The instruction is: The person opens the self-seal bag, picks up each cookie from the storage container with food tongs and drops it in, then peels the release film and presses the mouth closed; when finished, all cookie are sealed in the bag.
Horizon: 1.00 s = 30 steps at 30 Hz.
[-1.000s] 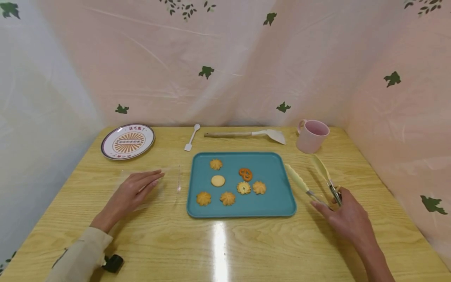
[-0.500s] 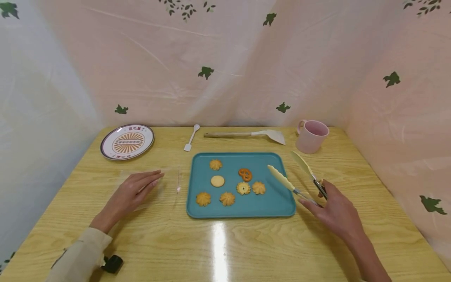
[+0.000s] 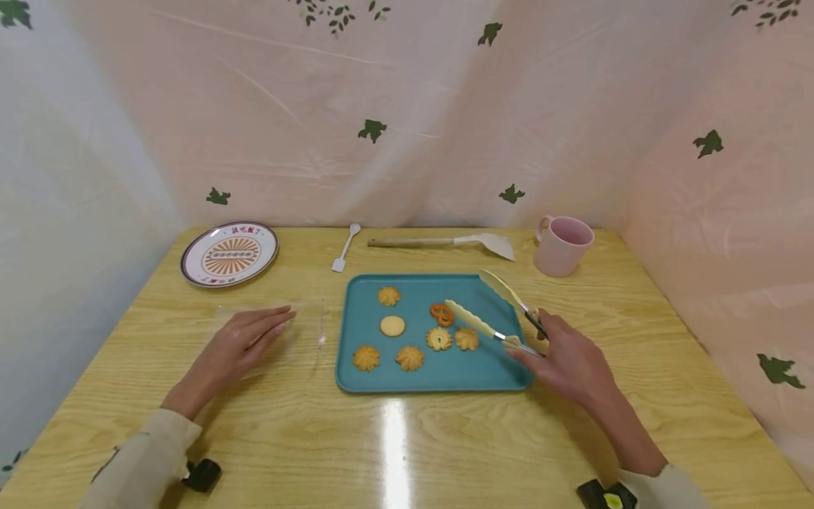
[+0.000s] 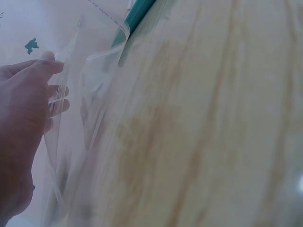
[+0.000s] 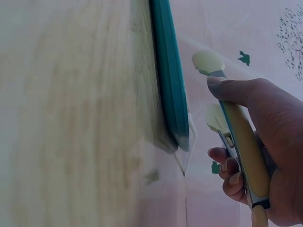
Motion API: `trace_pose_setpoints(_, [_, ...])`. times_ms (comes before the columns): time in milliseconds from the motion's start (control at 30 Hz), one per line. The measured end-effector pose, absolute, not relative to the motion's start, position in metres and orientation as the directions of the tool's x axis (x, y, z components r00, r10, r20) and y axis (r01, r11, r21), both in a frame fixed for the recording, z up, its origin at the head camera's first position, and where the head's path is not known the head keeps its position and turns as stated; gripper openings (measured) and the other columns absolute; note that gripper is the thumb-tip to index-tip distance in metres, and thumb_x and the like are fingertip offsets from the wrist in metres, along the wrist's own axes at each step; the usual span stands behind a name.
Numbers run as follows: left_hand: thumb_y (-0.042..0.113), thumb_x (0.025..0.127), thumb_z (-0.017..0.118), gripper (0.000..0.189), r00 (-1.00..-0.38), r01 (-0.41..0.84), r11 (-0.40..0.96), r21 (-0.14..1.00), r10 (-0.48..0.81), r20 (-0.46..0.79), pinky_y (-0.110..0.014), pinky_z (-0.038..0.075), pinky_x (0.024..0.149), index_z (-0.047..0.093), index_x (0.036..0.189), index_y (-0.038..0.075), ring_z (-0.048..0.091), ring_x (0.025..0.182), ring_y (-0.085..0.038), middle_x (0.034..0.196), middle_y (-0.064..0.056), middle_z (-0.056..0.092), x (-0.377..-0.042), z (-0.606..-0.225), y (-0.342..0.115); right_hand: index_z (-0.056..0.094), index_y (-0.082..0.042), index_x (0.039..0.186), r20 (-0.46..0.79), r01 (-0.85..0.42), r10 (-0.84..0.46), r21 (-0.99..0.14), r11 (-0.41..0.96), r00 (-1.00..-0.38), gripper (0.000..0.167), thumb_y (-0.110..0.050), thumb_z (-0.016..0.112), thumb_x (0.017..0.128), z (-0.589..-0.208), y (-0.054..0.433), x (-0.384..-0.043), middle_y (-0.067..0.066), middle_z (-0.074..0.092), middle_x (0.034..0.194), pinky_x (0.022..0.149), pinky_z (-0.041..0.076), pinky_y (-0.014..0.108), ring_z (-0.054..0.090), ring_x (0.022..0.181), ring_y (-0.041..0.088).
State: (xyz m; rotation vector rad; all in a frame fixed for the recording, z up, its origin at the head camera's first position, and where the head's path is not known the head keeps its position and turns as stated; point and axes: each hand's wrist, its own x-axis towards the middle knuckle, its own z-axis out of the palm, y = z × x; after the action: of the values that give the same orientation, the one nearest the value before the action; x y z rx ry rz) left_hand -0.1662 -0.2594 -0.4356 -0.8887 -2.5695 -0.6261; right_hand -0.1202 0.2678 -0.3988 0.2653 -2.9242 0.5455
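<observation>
My right hand [image 3: 575, 360] grips a pair of tongs [image 3: 472, 319] with cream scalloped tips, spread apart over the right half of a teal tray [image 3: 420, 383]. The near tip overlaps the edge of a pretzel [image 3: 442, 314] in the head view. In the right wrist view, my thumb lies along one arm of the tongs [image 5: 244, 146] and my fingers curl round the other. Left of the tray, my left hand [image 3: 238, 346] rests with extended fingers at a clear plastic box [image 3: 323, 325]. The left wrist view shows its fingertips against the see-through wall [image 4: 71, 85].
On the tray lie several flower-shaped cookies [image 3: 410, 358] and a smooth round one [image 3: 392, 326]. Behind it are a small white spoon [image 3: 346, 247] and a wooden-handled spatula [image 3: 413, 242]. A patterned plate [image 3: 229, 254] stands back left, a pink mug [image 3: 559, 251] back right.
My right hand has carried the open-armed tongs leftward from beside the tray to over its cookies. My left hand and the clear box stay where they were.
</observation>
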Motion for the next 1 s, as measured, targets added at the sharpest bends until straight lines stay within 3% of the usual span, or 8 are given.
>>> trace_pose_setpoints(433, [-0.002, 0.094, 0.072, 0.040, -0.739, 0.650, 0.698, 0.300, 0.491, 0.461, -0.059, 0.049, 0.099, 0.069, 0.134, 0.003, 0.063, 0.120, -0.036, 0.134, -0.014, 0.067, -0.167, -0.435, -0.258, 0.052, 0.010, 0.143, 0.168, -0.269, -0.228, -0.294, 0.917, -0.959, 0.083, -0.050, 0.076, 0.091, -0.396, 0.242, -0.143, 0.031, 0.063, 0.130, 0.082, 0.057, 0.063, 0.067, 0.107, 0.046])
trace_pose_setpoints(667, [-0.004, 0.092, 0.073, 0.041, -0.724, 0.665, 0.688, 0.290, 0.498, 0.478, -0.059, 0.049, 0.098, 0.069, 0.133, 0.003, 0.063, 0.119, -0.037, 0.133, -0.014, 0.068, -0.167, -0.436, -0.258, 0.054, 0.007, 0.143, 0.173, -0.314, -0.275, -0.270, 0.910, -0.946, 0.081, -0.049, 0.078, 0.090, -0.395, 0.227, -0.154, 0.022, 0.070, 0.114, 0.074, 0.058, 0.057, 0.070, 0.092, 0.037])
trace_pose_setpoints(833, [-0.002, 0.094, 0.072, 0.040, -0.731, 0.657, 0.697, 0.288, 0.496, 0.469, -0.059, 0.049, 0.098, 0.069, 0.133, 0.004, 0.063, 0.120, -0.036, 0.134, -0.013, 0.068, -0.167, -0.436, -0.258, 0.057, 0.003, 0.143, 0.156, -0.335, -0.305, -0.237, 0.912, -0.940, 0.079, -0.052, 0.076, 0.090, -0.394, 0.218, -0.162, 0.019, 0.070, 0.117, 0.076, 0.058, 0.056, 0.070, 0.095, 0.036])
trace_pose_setpoints(1000, [-0.001, 0.094, 0.072, 0.039, -0.735, 0.653, 0.702, 0.285, 0.496, 0.463, -0.059, 0.049, 0.098, 0.069, 0.133, 0.004, 0.063, 0.120, -0.036, 0.134, -0.014, 0.068, -0.167, -0.437, -0.258, 0.058, 0.000, 0.141, 0.146, -0.359, -0.333, -0.227, 0.905, -0.932, 0.075, -0.054, 0.075, 0.090, -0.393, 0.213, -0.167, 0.012, 0.070, 0.108, 0.070, 0.058, 0.052, 0.070, 0.087, 0.032])
